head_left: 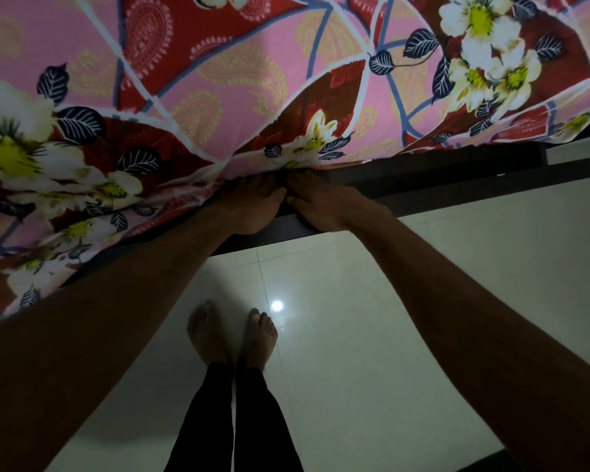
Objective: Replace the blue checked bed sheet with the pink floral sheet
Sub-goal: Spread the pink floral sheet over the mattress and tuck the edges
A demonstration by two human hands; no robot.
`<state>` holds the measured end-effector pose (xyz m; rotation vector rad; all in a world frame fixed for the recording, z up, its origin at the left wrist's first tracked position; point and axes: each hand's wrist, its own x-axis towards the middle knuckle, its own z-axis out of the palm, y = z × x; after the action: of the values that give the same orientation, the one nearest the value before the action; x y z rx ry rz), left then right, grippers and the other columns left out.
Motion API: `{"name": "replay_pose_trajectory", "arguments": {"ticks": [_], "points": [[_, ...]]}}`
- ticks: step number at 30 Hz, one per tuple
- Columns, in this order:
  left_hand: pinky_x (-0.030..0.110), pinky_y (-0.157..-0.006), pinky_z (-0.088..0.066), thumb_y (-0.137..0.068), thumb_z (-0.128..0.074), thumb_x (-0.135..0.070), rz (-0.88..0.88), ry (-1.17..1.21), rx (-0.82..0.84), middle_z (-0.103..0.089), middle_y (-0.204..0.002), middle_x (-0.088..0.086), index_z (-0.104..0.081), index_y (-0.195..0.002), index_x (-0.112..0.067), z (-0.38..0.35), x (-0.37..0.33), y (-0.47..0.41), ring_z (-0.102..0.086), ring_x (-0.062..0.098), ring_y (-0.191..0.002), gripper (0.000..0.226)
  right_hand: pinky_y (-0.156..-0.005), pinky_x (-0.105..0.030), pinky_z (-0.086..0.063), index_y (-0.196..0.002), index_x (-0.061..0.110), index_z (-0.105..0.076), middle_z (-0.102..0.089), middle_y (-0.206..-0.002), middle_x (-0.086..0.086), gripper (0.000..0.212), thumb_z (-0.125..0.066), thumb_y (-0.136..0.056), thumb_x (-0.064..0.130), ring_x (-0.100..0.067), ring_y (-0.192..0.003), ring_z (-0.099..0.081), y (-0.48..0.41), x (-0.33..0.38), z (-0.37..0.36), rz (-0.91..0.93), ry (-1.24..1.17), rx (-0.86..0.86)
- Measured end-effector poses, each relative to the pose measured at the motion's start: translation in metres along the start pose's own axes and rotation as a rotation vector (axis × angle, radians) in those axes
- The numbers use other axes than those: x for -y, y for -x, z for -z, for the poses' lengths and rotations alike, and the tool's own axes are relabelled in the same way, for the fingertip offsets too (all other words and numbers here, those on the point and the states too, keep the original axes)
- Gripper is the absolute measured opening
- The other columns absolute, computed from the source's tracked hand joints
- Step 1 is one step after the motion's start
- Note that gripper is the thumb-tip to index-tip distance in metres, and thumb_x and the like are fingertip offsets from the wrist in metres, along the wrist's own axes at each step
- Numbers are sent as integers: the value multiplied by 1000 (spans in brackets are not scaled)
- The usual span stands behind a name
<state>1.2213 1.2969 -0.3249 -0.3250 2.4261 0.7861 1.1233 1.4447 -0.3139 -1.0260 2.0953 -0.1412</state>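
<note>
The pink floral sheet (218, 80), with white flowers, red patches and dark leaves, covers the bed across the upper part of the view. Its edge hangs over the near side at the left. My left hand (252, 202) and my right hand (321, 202) are side by side at the bed's edge. Their fingertips are pushed under the sheet's edge where it meets the dark frame, so the fingers are hidden. Whether either hand grips the cloth I cannot tell. No blue checked sheet is in view.
The dark bed frame (457, 172) runs along the sheet's edge to the right, ending at a corner. Below it lies a glossy white tiled floor (372, 335) with a light reflection. My bare feet (232, 332) stand close to the bed.
</note>
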Motion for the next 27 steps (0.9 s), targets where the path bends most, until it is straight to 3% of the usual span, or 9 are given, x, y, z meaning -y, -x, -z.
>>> {"name": "replay_pose_trajectory", "arguments": {"ticks": [3,5,9,13,15,17,21,23,27], "points": [[45,-125,-9,-105,-25,-49,100,-25,40,-7,-167,7,-7,-159,-16,-7,3,-7,-9,27,-153,66,-122,-54,-20,-159,24,-22,-19,-167,-2,66,-27,-102,59,-26,-153,-17,-1,-22,4,-185,36,59],[46,-123,-14,-105,-29,-44,85,-5,-11,-18,-165,12,-18,-157,-10,-9,-3,-6,-18,31,-151,63,-123,-55,-9,-160,31,-17,-10,-169,2,62,-26,-104,56,-24,-155,-7,-7,-30,12,-220,81,105],[47,-114,-32,-104,-31,-32,-69,-35,-138,-44,-149,23,-43,-144,1,-7,-21,7,-43,40,-137,53,-123,-55,-9,-156,36,-26,-21,-166,4,57,-23,-103,57,-21,-154,-13,-6,-31,10,-157,92,-28],[46,-124,-7,-108,-23,-39,34,-94,77,-9,-166,12,-13,-159,-15,2,-27,-10,-8,32,-153,57,-123,-50,-16,-154,31,-36,-33,-162,0,52,-31,-106,50,-24,-151,-23,8,-28,19,-112,31,-41],[47,-124,-3,-107,-20,-44,59,-116,112,-2,-167,8,-8,-160,-19,4,-24,-13,-1,28,-154,59,-123,-51,-18,-156,24,-31,-29,-164,-4,61,-29,-104,56,-24,-151,-24,17,-33,20,-231,20,-14],[40,-123,-2,-109,-24,-40,9,-40,96,-5,-167,5,-14,-159,-18,7,-21,-5,-4,25,-154,56,-123,-53,-14,-159,19,-21,-20,-167,-6,73,-24,-102,64,-24,-153,-18,23,-47,20,-377,35,11],[16,-110,-15,-108,-35,-31,-3,185,33,-38,-157,3,-45,-148,-12,25,5,32,-31,20,-145,45,-122,-58,-8,-161,27,-5,-4,-169,-3,72,-25,-102,64,-26,-156,-4,10,-59,25,-396,18,60],[24,-105,-29,-105,-38,-36,-22,165,-20,-56,-141,12,-59,-133,-7,30,28,59,-48,25,-130,46,-122,-56,-13,-161,23,-12,-11,-168,-6,72,-27,-102,62,-29,-154,-12,9,-54,25,-415,17,22],[42,-103,-44,-97,-24,-55,29,86,-71,-66,-122,18,-61,-127,-10,34,92,110,-60,35,-117,65,-111,-47,-36,-138,16,-53,-46,-149,-12,55,-32,-104,54,-31,-136,-44,17,-2,17,-391,27,7]]}}
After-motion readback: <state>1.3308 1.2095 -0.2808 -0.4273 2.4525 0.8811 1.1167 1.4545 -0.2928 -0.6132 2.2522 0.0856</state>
